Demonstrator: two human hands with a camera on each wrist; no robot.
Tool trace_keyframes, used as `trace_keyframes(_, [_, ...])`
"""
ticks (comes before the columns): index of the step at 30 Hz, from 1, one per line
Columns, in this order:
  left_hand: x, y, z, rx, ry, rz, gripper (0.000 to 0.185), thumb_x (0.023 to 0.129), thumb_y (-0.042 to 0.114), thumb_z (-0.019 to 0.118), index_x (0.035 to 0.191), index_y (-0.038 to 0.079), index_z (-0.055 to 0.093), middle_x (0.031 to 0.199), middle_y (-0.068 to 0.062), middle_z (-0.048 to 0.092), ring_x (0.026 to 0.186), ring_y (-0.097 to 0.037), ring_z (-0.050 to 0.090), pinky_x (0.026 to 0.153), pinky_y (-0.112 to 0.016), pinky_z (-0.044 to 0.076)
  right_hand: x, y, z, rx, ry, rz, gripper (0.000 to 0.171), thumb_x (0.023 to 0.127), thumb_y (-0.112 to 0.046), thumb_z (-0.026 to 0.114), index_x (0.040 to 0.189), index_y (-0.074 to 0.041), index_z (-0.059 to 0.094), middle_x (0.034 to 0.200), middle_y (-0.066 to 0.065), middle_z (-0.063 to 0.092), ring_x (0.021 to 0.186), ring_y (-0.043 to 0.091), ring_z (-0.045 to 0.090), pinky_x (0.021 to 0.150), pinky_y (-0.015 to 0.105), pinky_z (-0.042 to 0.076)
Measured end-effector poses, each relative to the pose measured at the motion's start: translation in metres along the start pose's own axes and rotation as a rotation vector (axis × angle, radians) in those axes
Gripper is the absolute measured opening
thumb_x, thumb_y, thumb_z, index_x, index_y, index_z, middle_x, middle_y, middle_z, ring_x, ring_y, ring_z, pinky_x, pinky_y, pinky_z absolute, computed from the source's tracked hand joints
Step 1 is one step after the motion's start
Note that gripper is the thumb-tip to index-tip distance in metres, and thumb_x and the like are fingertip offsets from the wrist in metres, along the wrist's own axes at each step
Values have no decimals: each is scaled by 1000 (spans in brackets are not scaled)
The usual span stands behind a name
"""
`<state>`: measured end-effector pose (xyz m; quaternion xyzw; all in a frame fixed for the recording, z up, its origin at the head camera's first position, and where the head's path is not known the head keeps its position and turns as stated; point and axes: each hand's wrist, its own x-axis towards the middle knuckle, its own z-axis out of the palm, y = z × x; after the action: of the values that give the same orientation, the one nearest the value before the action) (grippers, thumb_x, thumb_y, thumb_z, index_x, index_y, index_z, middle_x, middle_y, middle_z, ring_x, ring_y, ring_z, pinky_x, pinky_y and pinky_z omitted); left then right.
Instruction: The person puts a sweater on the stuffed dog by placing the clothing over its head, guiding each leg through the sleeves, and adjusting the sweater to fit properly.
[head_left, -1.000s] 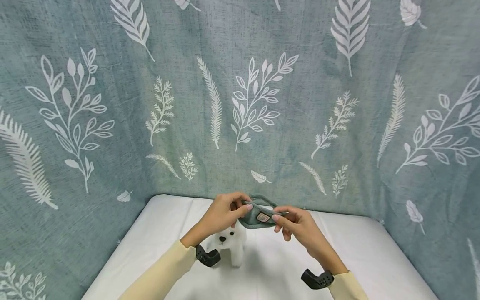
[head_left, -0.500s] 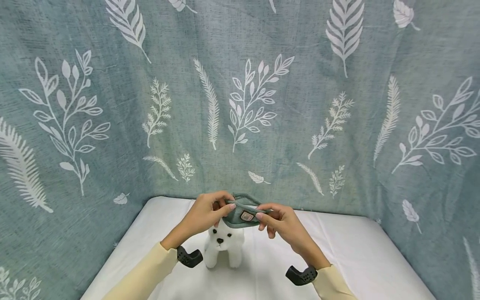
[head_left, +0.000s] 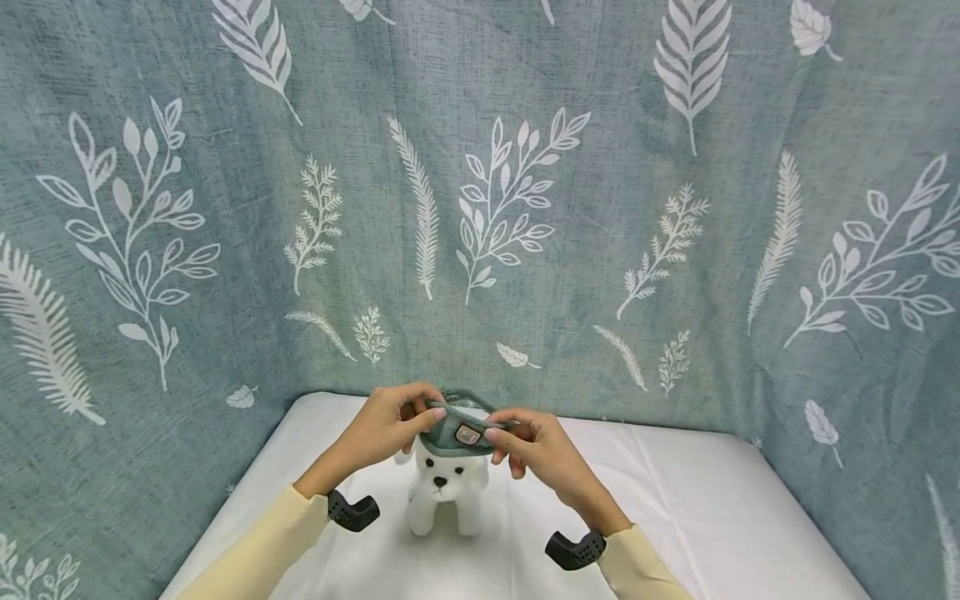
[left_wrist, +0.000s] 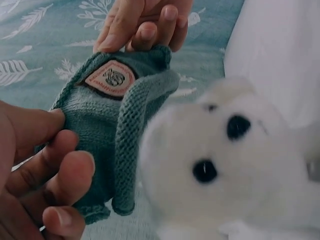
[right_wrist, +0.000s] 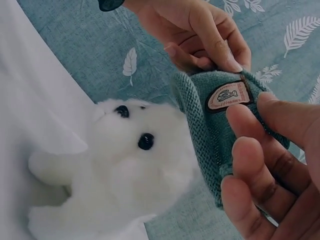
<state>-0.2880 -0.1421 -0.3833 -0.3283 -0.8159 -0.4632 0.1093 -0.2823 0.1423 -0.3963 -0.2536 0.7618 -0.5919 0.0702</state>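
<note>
Between both hands, a small teal knitted hat with an oval sewn patch [head_left: 457,431] is pinched: left hand [head_left: 386,425] grips one side of the brim, right hand [head_left: 536,446] the other. Hat sits on the head of a white plush toy dog [head_left: 447,492], standing on a white-covered table [head_left: 675,517].

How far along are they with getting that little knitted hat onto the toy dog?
Done: the green knitted hat is stretched open and brought to the top of the white plush dog, which sits on the white table. In hand: the left hand and right hand each pinch a side of the brim. Left: the wrist views show it only against the head, not pulled down.
</note>
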Motion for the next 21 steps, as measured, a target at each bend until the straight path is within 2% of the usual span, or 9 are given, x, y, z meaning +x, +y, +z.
trace_keyframes(8, [-6, -17, -9, 14, -46, -32, 9, 103, 29, 66, 110, 25, 70, 76, -4, 64, 46, -23, 58, 46, -34, 50, 6, 2, 12, -31, -33, 7, 34, 100, -30, 69, 128, -10, 69, 77, 13, 71, 51, 16, 54, 54, 29, 49])
trace_keyframes(15, [-9, -22, -14, 54, -66, -59, 13, 103, 29, 66, 114, 22, 70, 76, -5, 64, 46, -18, 58, 46, -34, 49, 10, 3, 20, -43, -33, 26, 30, 100, -31, 69, 125, -13, 70, 72, 10, 70, 47, 14, 49, 50, 27, 47])
trace_keyframes(21, [-10, -27, -15, 56, -99, -85, 14, 103, 29, 66, 114, 22, 71, 76, -6, 65, 47, -19, 58, 47, -34, 50, 11, 4, 23, -88, -16, 57, 29, 101, -39, 66, 121, -18, 73, 65, 10, 68, 41, 12, 39, 42, 25, 37])
